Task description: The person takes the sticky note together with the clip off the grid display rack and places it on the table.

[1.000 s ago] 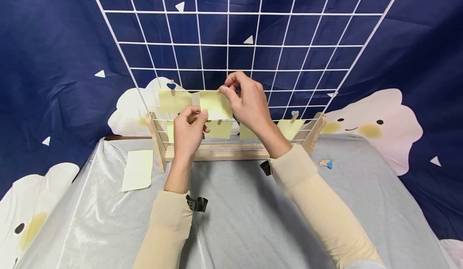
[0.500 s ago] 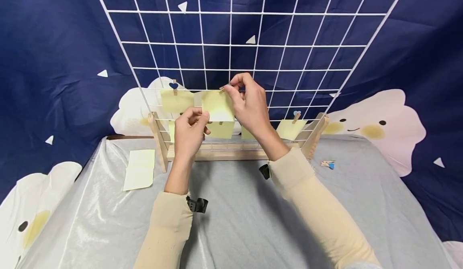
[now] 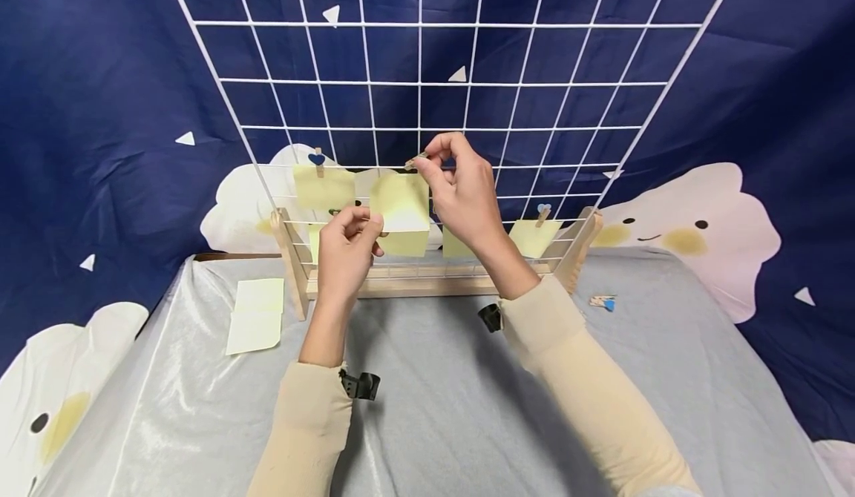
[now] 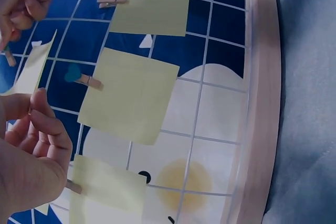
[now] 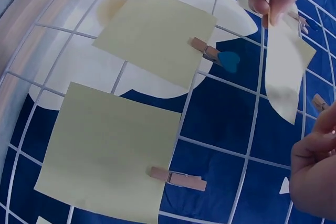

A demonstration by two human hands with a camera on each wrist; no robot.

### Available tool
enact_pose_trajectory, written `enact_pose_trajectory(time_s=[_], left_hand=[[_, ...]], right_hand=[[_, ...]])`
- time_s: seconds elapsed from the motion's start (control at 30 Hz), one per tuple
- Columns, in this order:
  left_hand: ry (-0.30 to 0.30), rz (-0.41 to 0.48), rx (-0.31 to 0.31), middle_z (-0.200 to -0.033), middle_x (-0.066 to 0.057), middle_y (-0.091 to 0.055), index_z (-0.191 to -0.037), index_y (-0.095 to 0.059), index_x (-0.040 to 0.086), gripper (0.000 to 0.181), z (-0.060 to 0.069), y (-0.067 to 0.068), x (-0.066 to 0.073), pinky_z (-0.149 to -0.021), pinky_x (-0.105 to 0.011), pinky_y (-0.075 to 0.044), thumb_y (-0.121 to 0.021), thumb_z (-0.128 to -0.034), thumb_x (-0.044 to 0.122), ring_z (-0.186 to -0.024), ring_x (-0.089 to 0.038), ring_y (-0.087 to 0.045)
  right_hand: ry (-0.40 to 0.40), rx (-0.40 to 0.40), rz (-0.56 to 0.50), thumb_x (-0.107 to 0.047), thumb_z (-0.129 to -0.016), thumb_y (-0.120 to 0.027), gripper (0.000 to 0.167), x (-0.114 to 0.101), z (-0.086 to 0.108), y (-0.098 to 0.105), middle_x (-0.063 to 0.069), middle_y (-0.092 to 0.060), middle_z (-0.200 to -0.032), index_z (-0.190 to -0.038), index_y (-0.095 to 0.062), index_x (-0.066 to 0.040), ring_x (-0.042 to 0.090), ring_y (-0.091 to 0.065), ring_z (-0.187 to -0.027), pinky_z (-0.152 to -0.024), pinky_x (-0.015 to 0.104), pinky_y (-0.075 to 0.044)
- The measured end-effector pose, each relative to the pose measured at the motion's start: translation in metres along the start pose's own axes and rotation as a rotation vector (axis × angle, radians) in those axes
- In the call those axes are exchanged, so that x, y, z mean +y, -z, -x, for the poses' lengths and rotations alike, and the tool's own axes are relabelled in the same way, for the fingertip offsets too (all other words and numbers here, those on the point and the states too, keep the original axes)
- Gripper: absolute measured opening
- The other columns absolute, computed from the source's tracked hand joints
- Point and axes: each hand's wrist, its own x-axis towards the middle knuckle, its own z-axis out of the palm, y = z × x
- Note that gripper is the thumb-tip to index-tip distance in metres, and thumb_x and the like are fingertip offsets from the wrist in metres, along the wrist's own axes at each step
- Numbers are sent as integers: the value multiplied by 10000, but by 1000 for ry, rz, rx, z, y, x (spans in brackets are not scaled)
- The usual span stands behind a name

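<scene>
Room between forearms (image 3: 327, 334) — wire grid (image 3: 420, 82) blocks beyond.

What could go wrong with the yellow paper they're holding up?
The yellow paper could slip and fall, since only the left grip seems to be pinching it, near a corner.
It's also bending, so the clothespin in the right grip might miss its edge or clip it crooked.

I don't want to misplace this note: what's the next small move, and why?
Probably bring the held note up to the clothespin with the left hand: both wrist views show a gap between them, while the right hand holds that clothespin near the grid.
</scene>
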Motion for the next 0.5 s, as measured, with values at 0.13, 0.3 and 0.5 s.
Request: enact_pose_trajectory(time_s=[0.13,0.3,0.5], left_hand=[[-8,-4,3,-794,-66,-668,-1047,-679,2,128,1,1,-1,-487,-191,-433,-669,-983,112,-547,-125,-575],[-10,-15,13,-781,-61,-669,-1049,-692,15,122,2,5,-4,-499,-196,-443,-677,-981,115,-550,-128,-573],[-4,-27,31,-770,-36,-673,-1053,-687,5,131,5,11,-7,-490,-184,-434,-676,-980,113,-539,-114,-574]], right_hand=[[-25,-17,-69,-91,-984,-676,152,-2,2,4,45,-571,-860,-1043,-571,3,90,-386,-387,-400,220,-327],[-60,-45,-137,-82,-989,-666,149,-3,4,10,45,-553,-870,-1060,-560,-4,148,-464,-387,-414,251,-417],[-96,-57,-175,-74,-982,-670,150,-3,10,20,42,-550,-863,-1056,-562,-2,143,-471,-394,-422,248,-429]])
